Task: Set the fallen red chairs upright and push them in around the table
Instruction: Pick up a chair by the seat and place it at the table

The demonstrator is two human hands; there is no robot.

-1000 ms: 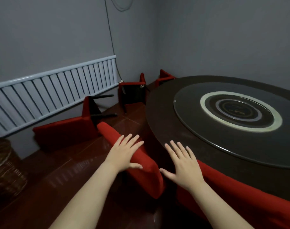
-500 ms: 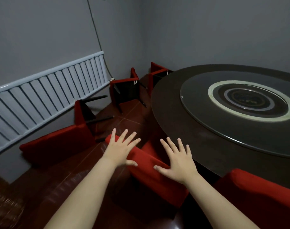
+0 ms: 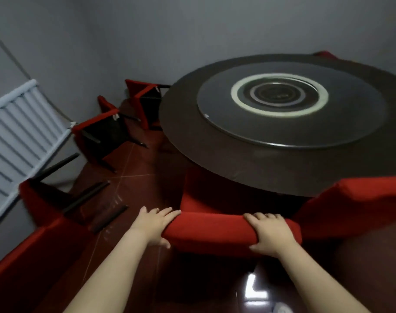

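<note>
Chair back (image 3: 210, 229) red matt cloth; floor (image 3: 133, 181) glossy tile.

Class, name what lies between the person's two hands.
In the head view, the red chair's padded top edge fills that stretch; the left hand and the right hand each hold one end of it.

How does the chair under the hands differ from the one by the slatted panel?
The held chair stands upright, seat toward the table; the panel-side chair lies tipped, dark legs sticking out. Left hand and right hand grip the held chair; the other is untouched. Both are red.
</note>
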